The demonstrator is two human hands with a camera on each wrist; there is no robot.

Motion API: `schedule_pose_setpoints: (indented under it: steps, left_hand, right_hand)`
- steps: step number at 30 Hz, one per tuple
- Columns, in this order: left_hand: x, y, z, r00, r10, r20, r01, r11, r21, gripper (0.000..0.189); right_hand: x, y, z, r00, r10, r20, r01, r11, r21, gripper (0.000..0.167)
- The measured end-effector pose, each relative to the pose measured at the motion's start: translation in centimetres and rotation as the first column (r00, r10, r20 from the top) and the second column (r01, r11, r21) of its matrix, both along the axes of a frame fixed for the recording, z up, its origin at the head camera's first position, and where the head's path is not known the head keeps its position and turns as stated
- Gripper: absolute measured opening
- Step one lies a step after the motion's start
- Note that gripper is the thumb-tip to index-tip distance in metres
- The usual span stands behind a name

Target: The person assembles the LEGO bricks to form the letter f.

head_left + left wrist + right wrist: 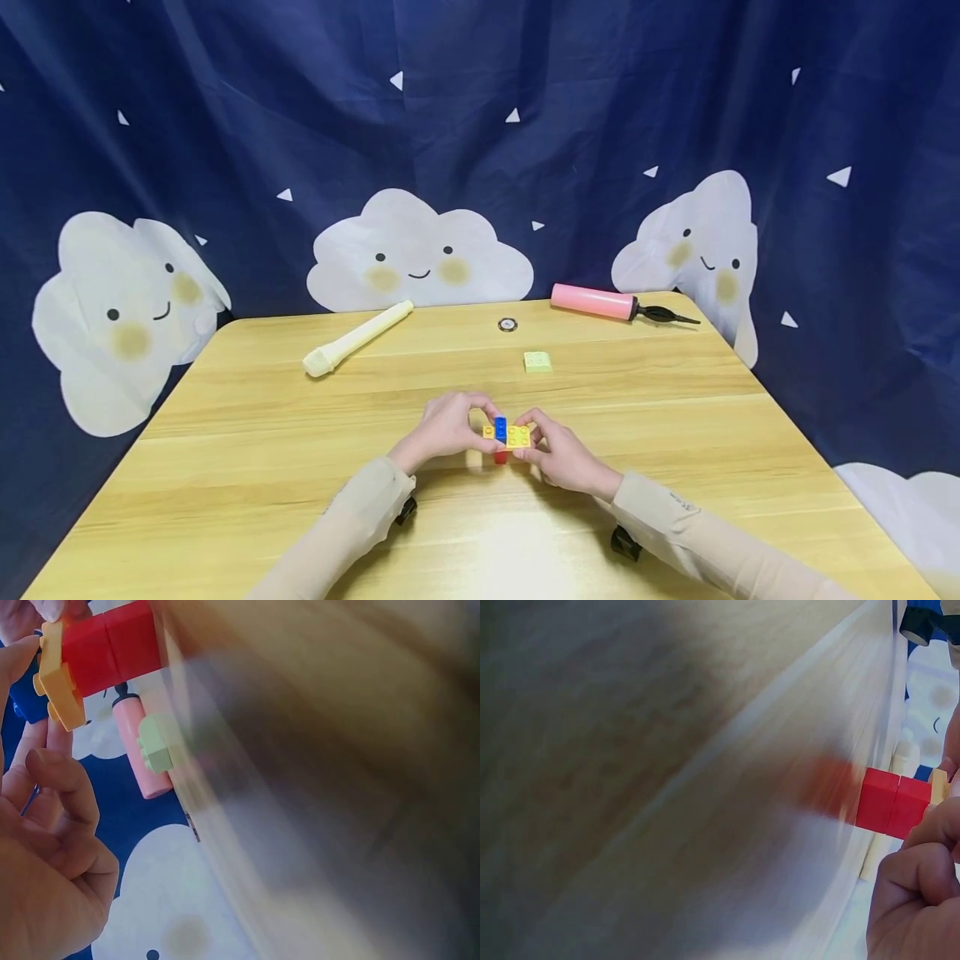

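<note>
Block stack, head view: blue block (500,427) on a yellow block (518,437), red blocks (501,457) beneath, over the near half of the table (697,450). I log the left hand (448,425) pinching the blue block between thumb and finger; the right hand (564,457), likewise clamped, on the yellow block's right end. Beyond: pale green block (537,362), apart.

Left wrist view: two red blocks in a column, foot at the table; whether touching, I cannot tell.

Right wrist view: curled fingers beside the yellow block's edge; blue block mostly hidden.

Handling, my judgement: light, stiff, smooth-sided, not fragile; joints may part if levered. Best hold: yellow block's overhanging ends.
</note>
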State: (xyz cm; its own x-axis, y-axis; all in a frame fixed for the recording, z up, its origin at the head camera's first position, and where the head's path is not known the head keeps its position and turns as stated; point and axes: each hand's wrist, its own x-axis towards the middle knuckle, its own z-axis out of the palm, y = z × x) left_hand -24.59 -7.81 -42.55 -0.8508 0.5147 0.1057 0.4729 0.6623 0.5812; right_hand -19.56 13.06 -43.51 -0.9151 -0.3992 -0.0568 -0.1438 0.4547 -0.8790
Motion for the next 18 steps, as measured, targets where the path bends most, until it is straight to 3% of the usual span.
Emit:
schedule_pose_setpoints:
  steps: [18]
  left_hand:
    - [-0.07, 0.12, 0.32, 1.0, 0.0, 0.011, 0.0, 0.999, -0.047, 0.032]
  right_hand:
    - [-0.19, 0.03, 0.14, 1.0, 0.003, -0.015, -0.003, 1.0, 0.017, 0.029]
